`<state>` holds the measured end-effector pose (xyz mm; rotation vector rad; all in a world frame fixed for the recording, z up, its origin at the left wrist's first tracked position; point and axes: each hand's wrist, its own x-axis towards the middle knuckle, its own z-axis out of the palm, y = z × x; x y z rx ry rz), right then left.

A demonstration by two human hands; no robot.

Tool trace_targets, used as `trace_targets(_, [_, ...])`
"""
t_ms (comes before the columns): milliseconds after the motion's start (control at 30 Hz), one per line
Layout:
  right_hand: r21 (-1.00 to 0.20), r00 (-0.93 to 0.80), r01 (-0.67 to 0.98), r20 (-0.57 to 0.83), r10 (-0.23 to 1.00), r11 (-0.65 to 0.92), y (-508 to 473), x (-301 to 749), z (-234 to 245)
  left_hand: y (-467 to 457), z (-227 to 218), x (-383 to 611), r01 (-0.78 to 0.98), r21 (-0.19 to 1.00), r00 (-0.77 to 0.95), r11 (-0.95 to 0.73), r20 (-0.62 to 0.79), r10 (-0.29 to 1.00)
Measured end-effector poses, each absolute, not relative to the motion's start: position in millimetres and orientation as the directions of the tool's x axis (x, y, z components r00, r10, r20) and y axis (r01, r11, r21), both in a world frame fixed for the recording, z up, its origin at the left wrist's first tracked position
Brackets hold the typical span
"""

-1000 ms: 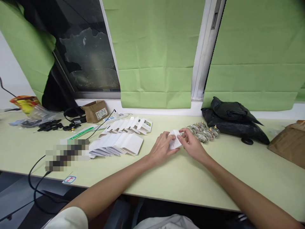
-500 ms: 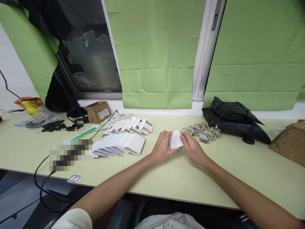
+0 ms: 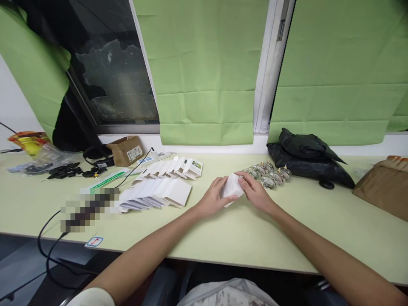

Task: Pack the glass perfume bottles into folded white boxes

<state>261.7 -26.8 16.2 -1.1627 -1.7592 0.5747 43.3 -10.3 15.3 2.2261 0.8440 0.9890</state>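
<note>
Both hands are closed on a small white box (image 3: 232, 187) with fine print on its face, held tilted above the table. My left hand (image 3: 212, 199) wraps its left side, the thumb lying across the lower face. At the upper right edge, my right hand (image 3: 256, 195) grips the box with thumb and fingers. Just beyond my right hand lie several round, clear-wrapped ornaments (image 3: 269, 182) with gold tops, in rows. Left of my hands, several white boxes (image 3: 180, 192) lean on each other in a front row. Behind them stands another row of white boxes (image 3: 193, 168) with green pictures.
Black plastic bags (image 3: 309, 165) lie at the back right, with a brown carton (image 3: 382, 187) at the right edge. An open cardboard box (image 3: 123, 153), a power strip (image 3: 154, 158), black small parts (image 3: 65, 171) and cables occupy the left. Part of the left is pixelated.
The white box has turned and tilted in my hands, and my left thumb now lies across its lower face. The whole view has shifted slightly.
</note>
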Motion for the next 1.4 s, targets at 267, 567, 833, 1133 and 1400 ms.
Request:
trace_targets(267, [-0.732, -0.123, 0.512, 0.455, 0.882, 0.449, -35, 252, 15, -12, 17, 47, 0.51, 0.417, 0.499, -0.752, 0.568, 0.654])
trace_targets(567, [-0.872, -0.189, 0.363, 0.277, 0.942, 0.329, -20, 262, 3, 2, 15, 36, 0.47, 0.422, 0.506, -0.776, 0.591, 0.628])
trace_targets(833, [-0.502, -0.232, 0.546, 0.679, 0.697, 0.671, -28, 272, 20, 4, 16, 33, 0.454, 0.569, 0.421, -0.686, 0.541, 0.728])
trace_targets(1133, [-0.203, -0.384, 0.63, 0.757, 0.528, 0.75, -31, 271, 29, 2, 16, 33, 0.476, 0.539, 0.391, -0.695, 0.578, 0.716])
trace_targets(1400, [-0.464, -0.302, 0.529, 0.679, 0.669, 0.71, -30, 269, 26, 7, 11, 32, 0.52, 0.551, 0.329, -0.653, 0.577, 0.748])
